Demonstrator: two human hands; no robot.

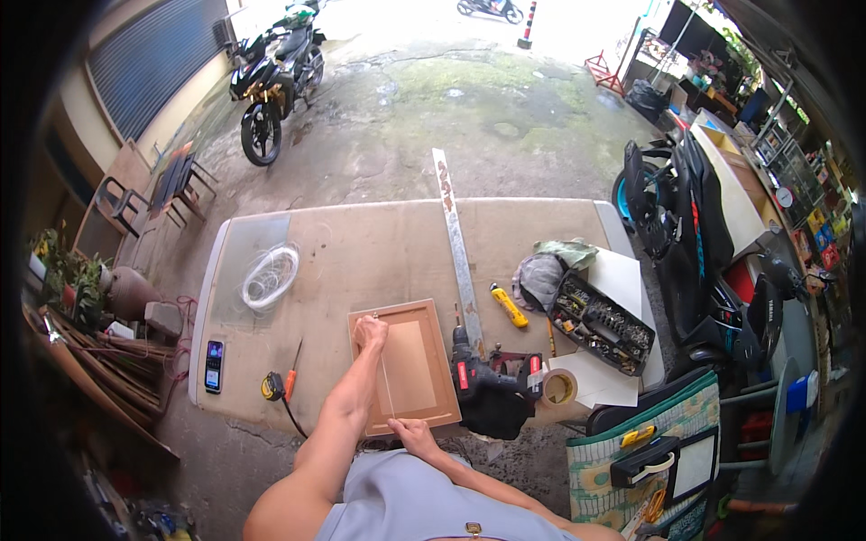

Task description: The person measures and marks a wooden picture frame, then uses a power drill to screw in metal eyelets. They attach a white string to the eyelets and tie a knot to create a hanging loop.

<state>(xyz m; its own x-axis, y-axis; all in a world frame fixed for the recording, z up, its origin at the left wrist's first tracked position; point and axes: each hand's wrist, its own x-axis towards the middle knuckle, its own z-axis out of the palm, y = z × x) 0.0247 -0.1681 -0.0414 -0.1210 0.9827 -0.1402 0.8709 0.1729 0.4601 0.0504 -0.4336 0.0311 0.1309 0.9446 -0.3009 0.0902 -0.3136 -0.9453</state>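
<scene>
A brown wooden picture frame (442, 361) lies back side up at the table's near edge, with a tan panel inside its border. A thin pale cord (385, 379) runs straight along the frame's left part, between my two hands. My left hand (371, 333) is closed on the cord's far end at the frame's upper left. Down at the near edge, my right hand (416, 436) pinches the cord's other end. A cordless drill (469, 371) lies just right of the frame, beside black cloth. Fingertip details are too small to make out.
Left on the table are a coil of clear line (270, 276), phone (214, 366), tape measure (272, 386) and screwdriver (290, 383). Rightward lie a long metal straightedge (458, 261), yellow cutter (510, 306), tape roll (559, 387) and black screw box (606, 325). Motorcycles (263, 117) stand beyond.
</scene>
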